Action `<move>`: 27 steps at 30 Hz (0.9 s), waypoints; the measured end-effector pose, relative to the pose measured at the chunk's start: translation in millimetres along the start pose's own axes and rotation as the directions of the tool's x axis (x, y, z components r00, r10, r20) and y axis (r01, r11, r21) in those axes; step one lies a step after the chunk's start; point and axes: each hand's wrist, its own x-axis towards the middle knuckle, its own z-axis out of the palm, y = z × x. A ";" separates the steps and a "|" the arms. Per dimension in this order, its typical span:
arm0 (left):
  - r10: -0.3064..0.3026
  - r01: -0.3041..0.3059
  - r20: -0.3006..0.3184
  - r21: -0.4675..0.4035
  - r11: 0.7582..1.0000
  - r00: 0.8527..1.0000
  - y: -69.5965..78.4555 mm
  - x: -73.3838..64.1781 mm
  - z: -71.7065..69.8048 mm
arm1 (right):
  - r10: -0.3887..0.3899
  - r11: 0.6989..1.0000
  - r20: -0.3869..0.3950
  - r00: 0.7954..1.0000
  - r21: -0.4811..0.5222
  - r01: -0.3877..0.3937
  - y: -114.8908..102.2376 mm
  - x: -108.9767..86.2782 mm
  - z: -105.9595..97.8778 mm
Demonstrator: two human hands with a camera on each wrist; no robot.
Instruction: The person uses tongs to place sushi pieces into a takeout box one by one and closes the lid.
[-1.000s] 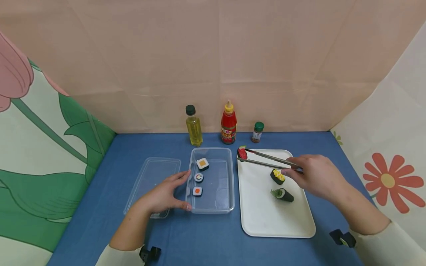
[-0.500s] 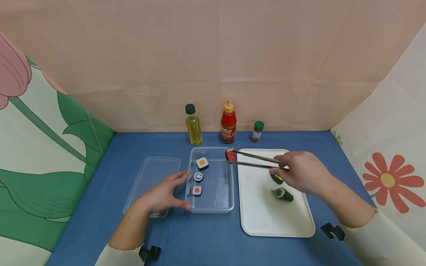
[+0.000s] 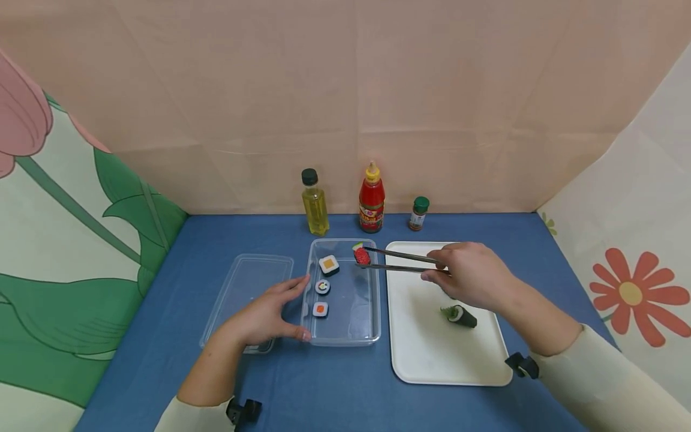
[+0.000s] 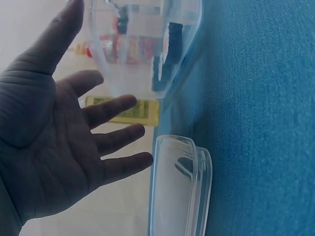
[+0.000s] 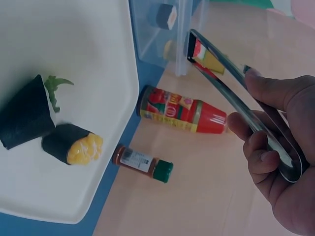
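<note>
My right hand (image 3: 475, 275) grips metal tongs (image 3: 402, 268). Between their tips is a red-topped sushi piece (image 3: 362, 257) with a dark wrap and a bit of green, above the right back part of a clear plastic box (image 3: 353, 342). Along the box's left side lie a sushi piece with a yellow centre (image 3: 329, 264), a small round roll (image 3: 322, 287) and one with an orange centre (image 3: 320, 309). My left hand (image 3: 266, 313), fingers spread and fairly straight, touches the box's left wall with thumb and fingertips.
A white tray (image 3: 426, 366) holds a cone-shaped hand roll (image 3: 460, 316) and a yellow-topped sushi (image 5: 74, 144), mostly hidden in the head view. A clear lid (image 3: 259, 267) lies left. Behind stand an oil bottle (image 3: 315, 207), a red sauce bottle (image 3: 371, 204) and a green-capped jar (image 3: 418, 215).
My right hand has moved left, carrying the red-topped sushi in the tongs from over the tray's back left corner to over the box. The left hand has stayed at the box.
</note>
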 end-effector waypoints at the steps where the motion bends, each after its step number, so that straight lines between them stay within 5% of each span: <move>1: -0.002 0.002 0.000 0.000 1.000 1.000 0.3 0.1 0.1 | -0.001 1.000 0.003 1.000 0.001 0.001 -0.3 1.4 1.3; 27: 0.006 -0.006 -0.006 0.002 1.000 1.000 1.5 -1.0 0.3 | -0.048 0.997 0.133 0.990 -0.049 0.055 -11.7 50.7 5.5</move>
